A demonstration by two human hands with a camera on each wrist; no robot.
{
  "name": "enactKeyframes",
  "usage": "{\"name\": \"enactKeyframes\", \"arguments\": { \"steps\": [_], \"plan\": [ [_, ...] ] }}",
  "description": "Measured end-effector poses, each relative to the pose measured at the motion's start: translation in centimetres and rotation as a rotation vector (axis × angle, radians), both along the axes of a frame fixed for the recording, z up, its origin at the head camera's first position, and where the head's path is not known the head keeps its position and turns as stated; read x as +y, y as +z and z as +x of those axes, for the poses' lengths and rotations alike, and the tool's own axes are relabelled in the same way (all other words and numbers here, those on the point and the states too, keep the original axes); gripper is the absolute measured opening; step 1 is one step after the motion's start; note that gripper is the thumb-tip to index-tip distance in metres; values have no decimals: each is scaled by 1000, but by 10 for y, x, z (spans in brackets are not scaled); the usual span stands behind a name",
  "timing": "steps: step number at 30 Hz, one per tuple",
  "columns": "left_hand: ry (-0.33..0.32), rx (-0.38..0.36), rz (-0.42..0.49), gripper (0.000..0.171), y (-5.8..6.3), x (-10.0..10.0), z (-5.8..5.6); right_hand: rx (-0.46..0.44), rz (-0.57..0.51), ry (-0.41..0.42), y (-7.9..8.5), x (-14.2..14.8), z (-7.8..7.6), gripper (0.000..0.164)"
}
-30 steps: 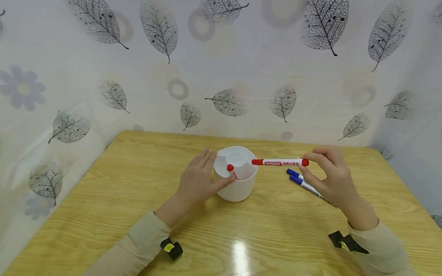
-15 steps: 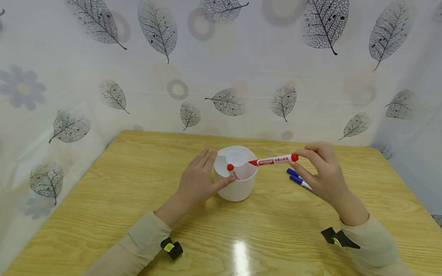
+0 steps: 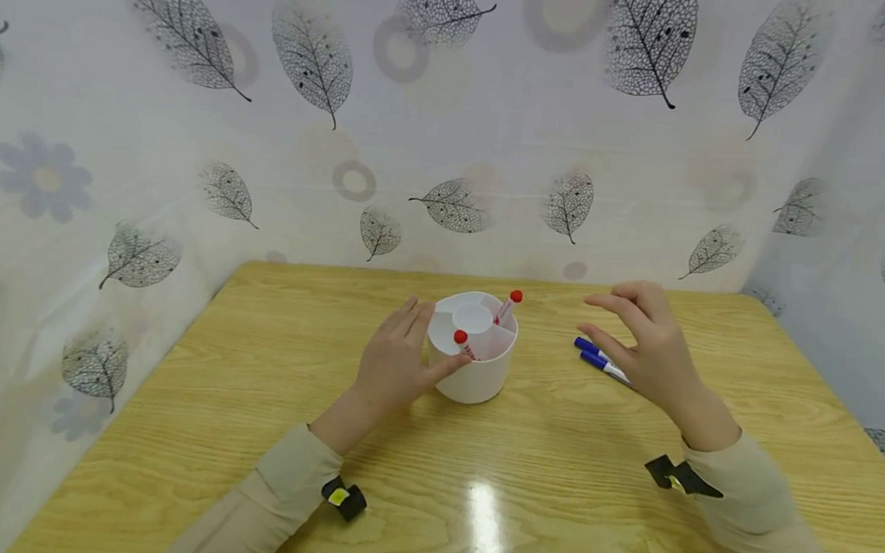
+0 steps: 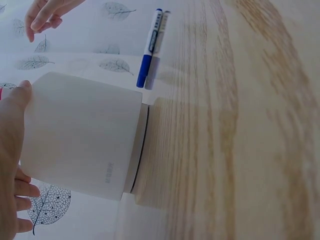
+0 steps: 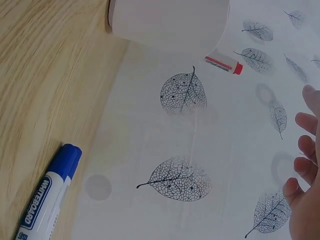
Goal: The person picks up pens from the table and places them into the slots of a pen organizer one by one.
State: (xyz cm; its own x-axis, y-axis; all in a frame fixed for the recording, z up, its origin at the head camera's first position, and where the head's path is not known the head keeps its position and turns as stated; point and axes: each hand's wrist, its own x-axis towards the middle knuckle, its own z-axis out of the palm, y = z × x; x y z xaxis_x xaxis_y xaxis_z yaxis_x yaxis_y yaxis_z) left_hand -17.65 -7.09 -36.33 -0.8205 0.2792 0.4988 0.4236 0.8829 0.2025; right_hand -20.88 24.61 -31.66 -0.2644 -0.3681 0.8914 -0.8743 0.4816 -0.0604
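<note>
A white round pen holder [image 3: 473, 384] with several compartments stands upright on the table. My left hand [image 3: 396, 353] holds it from the left, thumb along the front rim and fingers at the far side. One red-capped marker [image 3: 463, 338] leans in the front compartment beside that thumb. Another red-capped marker [image 3: 513, 300] stands tilted in the back right compartment, its end sticking out over the rim. To the right of the holder, my right hand [image 3: 652, 352] hovers with thumb and fingers parted and nothing between them.
Two blue-capped markers [image 3: 594, 361] lie side by side on the wooden table [image 3: 319, 337], below and partly behind the right hand. A leaf-patterned cloth [image 3: 458, 127] rises behind the table and along its sides.
The right hand moved left with a red marker toward the holder and let go of it; the marker now stands in the back right compartment. The left hand has stayed in place.
</note>
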Motion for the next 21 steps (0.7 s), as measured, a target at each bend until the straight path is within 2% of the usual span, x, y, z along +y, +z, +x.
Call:
{"name": "enactKeyframes", "arguments": {
  "steps": [5,13,21],
  "plan": [
    [-1,-1,-3,109,0,-1,0,-9,15,-38,-5,12,1,47],
    [-11,16,-8,107,0,-3,1,-12,109,-155,-14,37,6,54],
    [-8,7,8,108,0,-2,1,-35,153,-206,-27,70,13,60]
  ]
}}
